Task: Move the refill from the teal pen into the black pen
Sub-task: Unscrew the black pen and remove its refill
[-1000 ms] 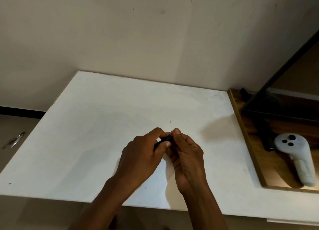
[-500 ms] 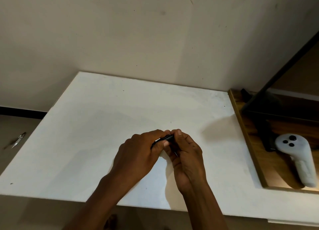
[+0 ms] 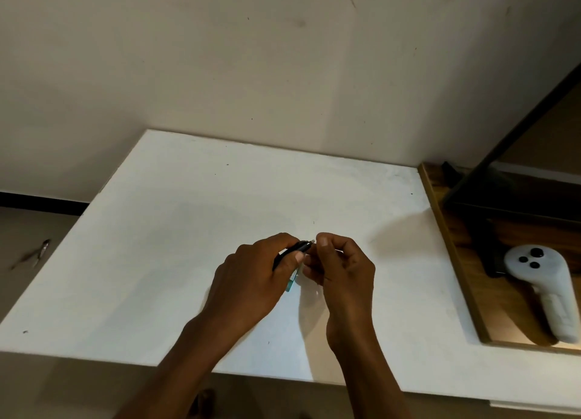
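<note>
A plain indoor room, likely a home or small office, is being shown; a bare white table [image 3: 188, 230] is being set against a scuffed off-white wall [image 3: 220, 57]; a wooden desk [image 3: 465, 292] is being used beside it, with a white handheld controller [image 3: 547, 292] lying on it.

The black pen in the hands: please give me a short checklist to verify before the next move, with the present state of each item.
1. Slim black plastic pen held firmly in the left hand: ok.
2. Pale tip at the black pen's end exposed toward the right hand: ok.
3. Teal plastic pen piece under control between the hands: ok, though which hand holds it: cannot tell.
4. Refill seated fully in the black pen: cannot tell.
5. Right hand's grip on any small part: cannot tell, fingers curled.
6. Flat white table bare below for a dropped part: ok.
</note>
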